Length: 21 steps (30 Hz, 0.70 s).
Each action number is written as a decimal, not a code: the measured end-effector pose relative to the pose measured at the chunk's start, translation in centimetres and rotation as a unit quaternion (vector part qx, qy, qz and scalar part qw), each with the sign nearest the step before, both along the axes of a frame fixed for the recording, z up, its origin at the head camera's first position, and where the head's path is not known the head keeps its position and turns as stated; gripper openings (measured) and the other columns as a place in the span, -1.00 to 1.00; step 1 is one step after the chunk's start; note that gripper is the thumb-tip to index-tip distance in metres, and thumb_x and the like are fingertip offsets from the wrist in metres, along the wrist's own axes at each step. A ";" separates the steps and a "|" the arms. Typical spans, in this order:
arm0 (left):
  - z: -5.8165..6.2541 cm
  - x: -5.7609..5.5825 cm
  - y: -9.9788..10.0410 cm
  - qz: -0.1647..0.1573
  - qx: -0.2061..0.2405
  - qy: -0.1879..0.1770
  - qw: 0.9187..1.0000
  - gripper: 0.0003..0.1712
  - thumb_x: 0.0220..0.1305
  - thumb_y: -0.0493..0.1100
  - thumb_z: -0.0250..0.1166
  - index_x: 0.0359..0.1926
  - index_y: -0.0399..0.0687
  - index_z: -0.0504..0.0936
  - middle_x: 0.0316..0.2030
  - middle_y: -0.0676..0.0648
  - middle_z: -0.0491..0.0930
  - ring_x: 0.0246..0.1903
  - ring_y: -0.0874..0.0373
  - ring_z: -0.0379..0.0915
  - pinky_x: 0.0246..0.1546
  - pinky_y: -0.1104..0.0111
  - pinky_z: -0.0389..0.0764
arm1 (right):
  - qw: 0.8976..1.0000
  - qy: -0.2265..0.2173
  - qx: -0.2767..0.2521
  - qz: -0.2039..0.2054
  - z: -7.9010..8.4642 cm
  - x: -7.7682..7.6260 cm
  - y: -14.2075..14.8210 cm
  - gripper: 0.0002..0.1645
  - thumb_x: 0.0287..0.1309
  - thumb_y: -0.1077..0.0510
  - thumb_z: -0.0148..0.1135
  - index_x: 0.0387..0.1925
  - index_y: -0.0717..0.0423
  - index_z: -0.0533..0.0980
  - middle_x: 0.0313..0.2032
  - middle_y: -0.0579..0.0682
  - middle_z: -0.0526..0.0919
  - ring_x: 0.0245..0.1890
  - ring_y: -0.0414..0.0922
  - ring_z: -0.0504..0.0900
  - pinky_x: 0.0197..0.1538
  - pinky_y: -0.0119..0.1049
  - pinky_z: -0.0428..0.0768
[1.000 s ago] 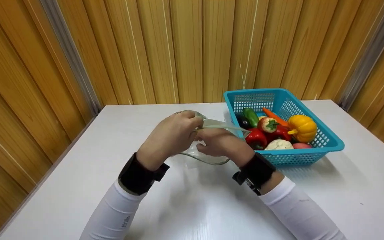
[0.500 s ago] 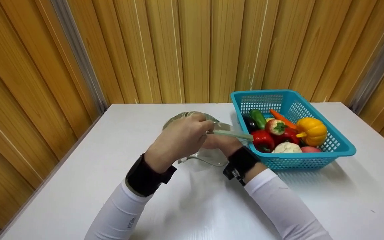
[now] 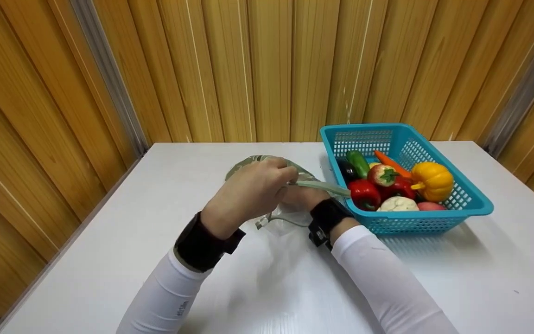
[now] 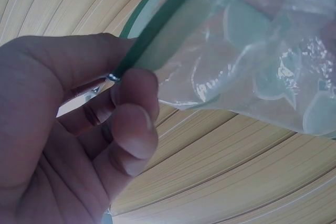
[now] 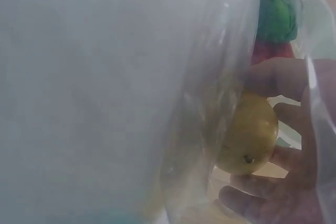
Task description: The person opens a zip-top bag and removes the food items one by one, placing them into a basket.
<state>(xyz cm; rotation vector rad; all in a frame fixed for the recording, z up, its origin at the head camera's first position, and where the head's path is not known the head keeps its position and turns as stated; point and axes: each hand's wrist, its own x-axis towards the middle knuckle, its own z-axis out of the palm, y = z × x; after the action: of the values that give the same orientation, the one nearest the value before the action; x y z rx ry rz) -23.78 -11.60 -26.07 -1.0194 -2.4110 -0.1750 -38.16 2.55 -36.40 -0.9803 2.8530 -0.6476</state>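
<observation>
A clear plastic zip bag (image 3: 322,186) with a green rim and pale green leaf prints is in the middle of the table. My left hand (image 3: 248,190) pinches its upper edge between thumb and finger, as the left wrist view shows on the bag (image 4: 252,72). Inside the bag is my right hand (image 3: 301,197), partly hidden behind the rim. The right wrist view looks through the plastic: the right hand (image 5: 299,177) has thumb and fingers around a yellow round fruit or vegetable (image 5: 249,135). Beyond it shows a red thing with a green top (image 5: 278,14).
A turquoise basket (image 3: 434,214) stands at the right, close to the bag. In it lie a yellow pumpkin (image 3: 434,181), a red bell pepper (image 3: 364,194), a cauliflower (image 3: 397,204), a carrot (image 3: 390,162) and other vegetables. Wood-pattern panels (image 3: 267,69) wall the white table (image 3: 193,162).
My right hand has gone deeper into the bag, leftward and away from me. The left hand keeps its pinch on the edge. The view has shifted slightly.
</observation>
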 end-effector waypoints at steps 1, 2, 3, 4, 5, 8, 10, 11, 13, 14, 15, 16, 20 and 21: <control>0.0 0.0 0.0 0.000 0.000 -0.001 1.000 -0.77 0.15 -0.47 0.22 -0.26 -0.11 0.67 -0.25 -0.07 0.66 -0.21 0.01 0.65 -0.30 0.22 0.67 | 0.999 -0.020 -0.041 -0.009 -0.1 -0.1 0.0 -0.53 0.28 -0.11 0.19 0.02 0.16 0.49 -0.14 -0.06 0.55 -0.16 -0.16 0.45 -0.05 -0.35 0.43; -0.1 0.0 -0.1 0.000 0.001 -0.002 1.000 -0.77 0.15 -0.46 0.22 -0.26 -0.11 0.67 -0.25 -0.07 0.66 -0.21 0.02 0.65 -0.30 0.22 0.67 | 0.998 -0.021 -0.053 -0.012 -0.2 -0.1 0.0 -0.49 0.27 -0.14 0.19 0.04 0.15 0.48 -0.12 -0.06 0.55 -0.13 -0.15 0.46 -0.01 -0.32 0.44; -0.1 0.0 -0.1 0.001 0.002 -0.002 1.000 -0.78 0.15 -0.46 0.23 -0.26 -0.10 0.67 -0.26 -0.07 0.65 -0.21 0.02 0.65 -0.30 0.22 0.67 | 0.998 -0.024 -0.057 -0.012 -0.3 -0.1 0.0 -0.47 0.25 -0.16 0.20 0.05 0.15 0.47 -0.11 -0.06 0.55 -0.12 -0.14 0.46 0.01 -0.29 0.45; -0.2 0.1 -0.1 0.002 0.002 -0.002 1.000 -0.78 0.16 -0.45 0.24 -0.26 -0.10 0.67 -0.27 -0.07 0.65 -0.22 0.02 0.64 -0.31 0.22 0.67 | 0.997 -0.031 -0.063 -0.014 -0.3 -0.1 0.1 -0.44 0.23 -0.16 0.21 0.08 0.15 0.47 -0.08 -0.06 0.56 -0.09 -0.13 0.46 0.03 -0.29 0.45; -0.2 0.1 -0.1 0.003 0.002 -0.003 1.000 -0.80 0.16 -0.44 0.25 -0.26 -0.09 0.67 -0.28 -0.06 0.64 -0.23 0.02 0.64 -0.32 0.22 0.66 | 0.996 -0.041 -0.073 -0.015 -0.3 -0.1 0.1 -0.42 0.22 -0.15 0.22 0.09 0.16 0.47 -0.06 -0.04 0.57 -0.08 -0.12 0.47 0.04 -0.28 0.46; -0.3 0.1 -0.1 0.007 0.003 -0.004 1.000 -0.82 0.17 -0.41 0.28 -0.28 -0.07 0.67 -0.32 -0.05 0.62 -0.27 0.05 0.62 -0.35 0.23 0.64 | 0.988 -0.082 -0.121 -0.039 -0.2 0.2 0.3 -0.32 0.12 -0.14 0.32 0.18 0.16 0.44 0.02 -0.01 0.58 -0.02 -0.11 0.47 0.09 -0.28 0.45; -0.3 0.0 0.0 0.008 0.002 -0.007 1.000 -0.84 0.17 -0.40 0.30 -0.28 -0.06 0.66 -0.34 -0.04 0.60 -0.30 0.06 0.60 -0.38 0.24 0.63 | 0.981 -0.105 -0.154 -0.060 -0.2 0.4 0.4 -0.27 0.05 -0.11 0.38 0.20 0.16 0.44 0.04 -0.01 0.59 -0.01 -0.11 0.48 0.11 -0.28 0.45; -0.3 0.0 0.0 0.008 0.002 -0.008 1.000 -0.84 0.18 -0.39 0.30 -0.28 -0.06 0.66 -0.35 -0.04 0.59 -0.31 0.07 0.60 -0.38 0.25 0.62 | 0.980 -0.107 -0.159 -0.062 -0.2 0.4 0.5 -0.27 0.04 -0.10 0.39 0.18 0.16 0.44 0.03 -0.01 0.59 -0.03 -0.12 0.48 0.09 -0.28 0.46; -0.2 0.0 0.0 0.009 0.001 -0.010 1.000 -0.84 0.17 -0.40 0.30 -0.29 -0.06 0.66 -0.36 -0.03 0.59 -0.32 0.07 0.59 -0.38 0.25 0.61 | 0.981 -0.100 -0.154 -0.054 -0.2 0.3 0.4 -0.33 0.06 -0.07 0.37 0.14 0.19 0.46 -0.01 0.00 0.60 -0.06 -0.12 0.49 0.05 -0.30 0.47; -0.2 0.1 0.0 0.010 -0.001 -0.010 1.000 -0.84 0.17 -0.40 0.30 -0.30 -0.06 0.66 -0.37 -0.03 0.58 -0.32 0.06 0.59 -0.38 0.24 0.61 | 0.984 -0.092 -0.147 -0.050 -0.3 0.2 0.3 -0.36 0.07 -0.07 0.36 0.12 0.20 0.47 -0.03 0.00 0.60 -0.08 -0.13 0.49 0.03 -0.32 0.47; -0.2 0.1 0.0 0.010 -0.002 -0.010 1.000 -0.84 0.17 -0.40 0.30 -0.30 -0.06 0.66 -0.36 -0.03 0.58 -0.32 0.06 0.59 -0.38 0.24 0.62 | 0.986 -0.083 -0.141 -0.046 -0.3 0.1 0.3 -0.36 0.09 -0.07 0.36 0.12 0.19 0.47 -0.03 -0.02 0.60 -0.08 -0.14 0.49 0.02 -0.33 0.46; -0.1 0.1 0.1 0.010 -0.002 -0.011 1.000 -0.83 0.16 -0.41 0.29 -0.30 -0.07 0.65 -0.36 -0.03 0.59 -0.31 0.05 0.59 -0.37 0.24 0.62 | 0.987 -0.074 -0.134 -0.044 -0.3 0.0 0.2 -0.37 0.10 -0.07 0.35 0.12 0.19 0.47 -0.04 -0.03 0.60 -0.08 -0.15 0.48 0.02 -0.34 0.46; 0.0 0.1 0.1 0.009 -0.003 -0.011 1.000 -0.83 0.15 -0.42 0.29 -0.30 -0.08 0.65 -0.34 -0.04 0.60 -0.30 0.05 0.60 -0.35 0.24 0.63 | 0.982 -0.082 -0.158 -0.058 -0.2 0.2 0.3 -0.33 0.06 -0.05 0.40 0.15 0.19 0.47 0.00 -0.01 0.61 -0.04 -0.13 0.49 0.07 -0.32 0.46; 0.0 0.1 0.1 0.008 -0.002 -0.012 1.000 -0.83 0.15 -0.42 0.29 -0.30 -0.08 0.65 -0.34 -0.04 0.61 -0.30 0.05 0.60 -0.35 0.24 0.63 | 0.979 -0.092 -0.171 -0.060 -0.1 0.3 0.3 -0.31 0.04 -0.04 0.41 0.15 0.20 0.47 0.02 0.00 0.61 -0.03 -0.12 0.49 0.09 -0.31 0.46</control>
<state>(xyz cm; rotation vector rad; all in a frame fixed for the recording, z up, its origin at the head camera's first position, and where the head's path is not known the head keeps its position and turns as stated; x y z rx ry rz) -23.72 -11.49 -26.08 -1.0035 -2.4414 -0.1777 -37.89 2.84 -36.51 -0.7348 2.7044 -1.2047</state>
